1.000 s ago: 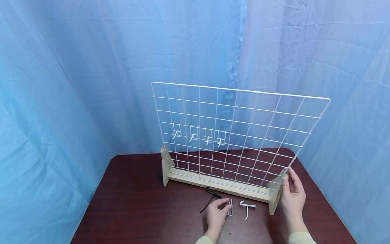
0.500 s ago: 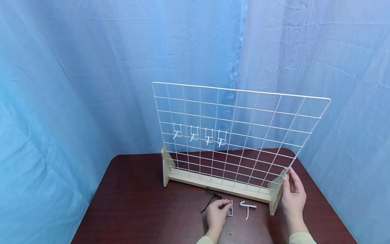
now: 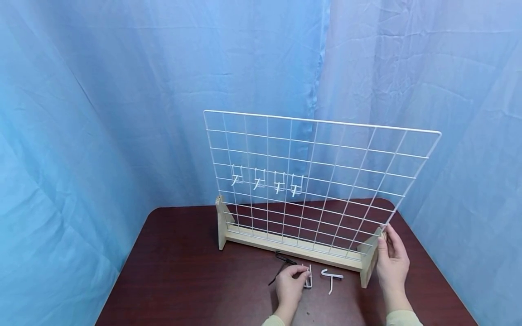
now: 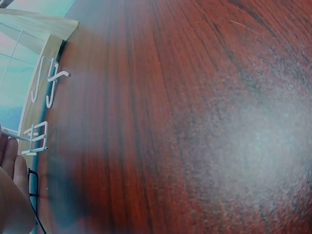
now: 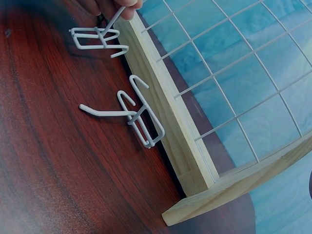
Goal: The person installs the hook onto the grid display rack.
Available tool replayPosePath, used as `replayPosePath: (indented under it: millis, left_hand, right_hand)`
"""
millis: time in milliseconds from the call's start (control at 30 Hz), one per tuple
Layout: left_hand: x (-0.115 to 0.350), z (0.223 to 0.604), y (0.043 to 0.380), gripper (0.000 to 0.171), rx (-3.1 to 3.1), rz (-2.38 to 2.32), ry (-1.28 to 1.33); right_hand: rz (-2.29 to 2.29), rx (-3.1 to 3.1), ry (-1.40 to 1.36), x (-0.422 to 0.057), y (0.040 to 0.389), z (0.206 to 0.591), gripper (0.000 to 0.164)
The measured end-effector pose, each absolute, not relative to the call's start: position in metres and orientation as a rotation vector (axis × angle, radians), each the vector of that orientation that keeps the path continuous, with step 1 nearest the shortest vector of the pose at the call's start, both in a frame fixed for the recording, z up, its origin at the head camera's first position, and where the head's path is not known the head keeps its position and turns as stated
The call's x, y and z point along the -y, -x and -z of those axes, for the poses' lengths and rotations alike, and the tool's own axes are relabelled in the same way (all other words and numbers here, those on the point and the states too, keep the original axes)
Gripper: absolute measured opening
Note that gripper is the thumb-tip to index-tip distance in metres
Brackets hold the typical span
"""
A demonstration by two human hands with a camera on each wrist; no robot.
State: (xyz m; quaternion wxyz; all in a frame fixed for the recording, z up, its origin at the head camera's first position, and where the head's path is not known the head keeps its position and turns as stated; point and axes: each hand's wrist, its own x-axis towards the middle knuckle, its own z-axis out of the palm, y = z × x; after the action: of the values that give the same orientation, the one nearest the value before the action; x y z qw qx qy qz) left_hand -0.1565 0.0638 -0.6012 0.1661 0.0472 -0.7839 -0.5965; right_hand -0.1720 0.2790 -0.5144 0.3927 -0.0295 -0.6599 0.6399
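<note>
My left hand (image 3: pixel 290 284) pinches the prong of a white wire hook (image 5: pixel 100 40) between thumb and fingertips, low over the table. A second white hook (image 3: pixel 331 277) lies just to its right, its prong pointing toward me. Beside the left hand, partly covered by it, is a black hook (image 3: pixel 287 260). My right hand (image 3: pixel 393 263) grips the right wooden upright (image 3: pixel 369 262) of the stand, where the white grid panel (image 3: pixel 322 121) meets it. Several white hooks (image 3: pixel 296 186) hang in a row on the panel's left half.
The stand's pale wooden base bar (image 3: pixel 285 244) runs right behind the loose hooks. Its left upright (image 3: pixel 221 224) stands on the dark red-brown table (image 3: pixel 171 280). Blue curtains (image 3: pixel 163 90) enclose the table at the back and sides.
The white hook pinched in my left hand has tilted slightly, with its frame shifting a little. My right hand stays at the upright, and the other hooks lie as before.
</note>
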Motion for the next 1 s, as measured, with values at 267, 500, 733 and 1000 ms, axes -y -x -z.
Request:
replayPosePath:
  millis: [267, 500, 733, 1000]
  left_hand:
    - [-0.068, 0.589, 0.159, 0.012, 2.209, 1.749, -0.111]
    - [-0.068, 0.574, 0.164, 0.011, 2.097, 1.766, 0.004]
    - [-0.069, 0.552, 0.167, 0.01, 2.02, 1.813, 0.076]
    - [-0.071, 0.526, 0.169, 0.01, 1.876, 1.914, 0.151]
  right_hand:
    - [-1.611, 1.67, 0.069, -0.28, 0.172, 0.514, 0.041]
    - [-1.631, 1.651, 0.06, -0.279, 0.173, 0.514, 0.041]
    - [-1.632, 1.654, 0.037, -0.279, 0.174, 0.513, 0.042]
    - [-1.643, 1.637, 0.032, -0.279, 0.173, 0.514, 0.042]
